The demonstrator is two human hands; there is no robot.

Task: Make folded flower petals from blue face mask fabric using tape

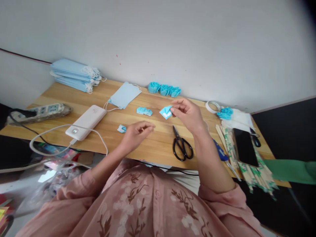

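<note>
My right hand (pixel 186 113) pinches a small folded blue piece (pixel 166 112) with a white patch, just above the table. My left hand (pixel 138 135) hovers lower and to the left, fingers loosely curled, thumb and forefinger slightly apart, nothing visible between them. Beside its knuckles lies another small blue-and-white folded piece (pixel 121 128). A flattened blue strip of folded pieces (pixel 144 111) rests between the hands, farther back. Black-handled scissors (pixel 182 144) lie below my right hand, blades pointing away from me. Several blue crumpled flowers (pixel 164 89) stand against the wall.
A stack of blue face masks (pixel 71 75), loose masks (pixel 125 94), a power strip (pixel 46 112) and a cabled white power bank (pixel 86 122) occupy the left. At right are a tape roll (pixel 212 107), another blue flower (pixel 225 113), a phone (pixel 245 146) and wrapped chopsticks (pixel 256 177).
</note>
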